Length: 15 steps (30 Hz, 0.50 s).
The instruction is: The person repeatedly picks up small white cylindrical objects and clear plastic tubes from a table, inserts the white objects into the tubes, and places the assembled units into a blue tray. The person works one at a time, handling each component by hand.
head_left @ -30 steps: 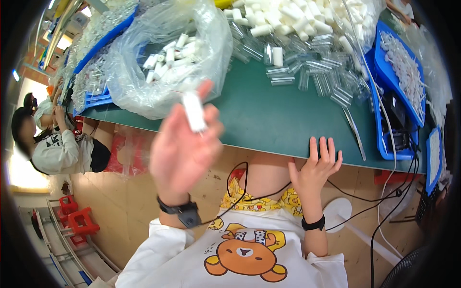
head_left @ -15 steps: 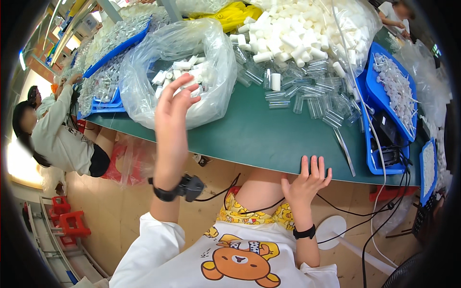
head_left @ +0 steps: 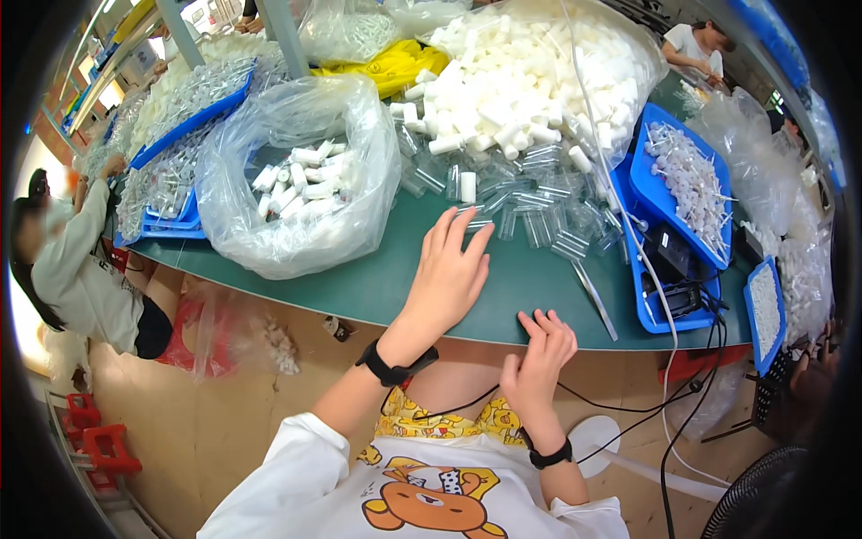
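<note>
My left hand (head_left: 446, 277) reaches over the green table (head_left: 368, 301), palm down, fingers spread and nothing held. Its fingertips come near the close edge of a heap of clear plastic tubes (head_left: 539, 225). Just beyond them a white cylinder (head_left: 468, 187) stands upright among the tubes. My right hand (head_left: 540, 364) is at the table's front edge with loosely bent fingers apart, and it looks empty. To the left of my left hand, an open clear plastic bag (head_left: 368, 202) contains white cylindrical pieces (head_left: 310, 180). A thin metal strip, perhaps tweezers (head_left: 594, 299), lies right of my hands.
A large pile of white cylinders (head_left: 512, 81) covers the table's far middle, beside a yellow bag (head_left: 386, 67). Blue trays (head_left: 660, 310) with small white parts and black devices stand right, with cables hanging down. Another person (head_left: 81, 251) sits at the left, one more far right.
My left hand has moved right and down, from above the clear bag to beside the tubes. My right hand's fingers have bent somewhat. The whole view has shifted slightly.
</note>
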{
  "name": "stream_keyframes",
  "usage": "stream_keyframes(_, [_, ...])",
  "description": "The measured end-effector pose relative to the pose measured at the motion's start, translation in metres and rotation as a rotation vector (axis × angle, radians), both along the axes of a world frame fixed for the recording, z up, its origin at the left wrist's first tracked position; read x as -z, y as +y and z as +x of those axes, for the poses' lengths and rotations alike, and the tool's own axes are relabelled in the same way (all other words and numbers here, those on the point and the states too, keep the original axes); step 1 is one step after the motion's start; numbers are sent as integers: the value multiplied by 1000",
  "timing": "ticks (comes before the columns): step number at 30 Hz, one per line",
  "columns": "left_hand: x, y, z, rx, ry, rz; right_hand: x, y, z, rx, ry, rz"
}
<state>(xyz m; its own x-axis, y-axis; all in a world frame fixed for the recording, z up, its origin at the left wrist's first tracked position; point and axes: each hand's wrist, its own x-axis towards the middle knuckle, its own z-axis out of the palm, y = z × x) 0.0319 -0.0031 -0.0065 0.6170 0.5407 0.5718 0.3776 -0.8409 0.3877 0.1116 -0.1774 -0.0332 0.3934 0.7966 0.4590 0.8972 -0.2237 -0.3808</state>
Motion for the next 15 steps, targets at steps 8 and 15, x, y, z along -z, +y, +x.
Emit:
stream_keyframes(8, [2, 3, -6, 29, -64, -13, -113, 100, 68, -334, 39, -68])
stream_keyframes(15, [-1, 2, -7, 39, -116, -30, -96, 233, 111, 111, -404, -92])
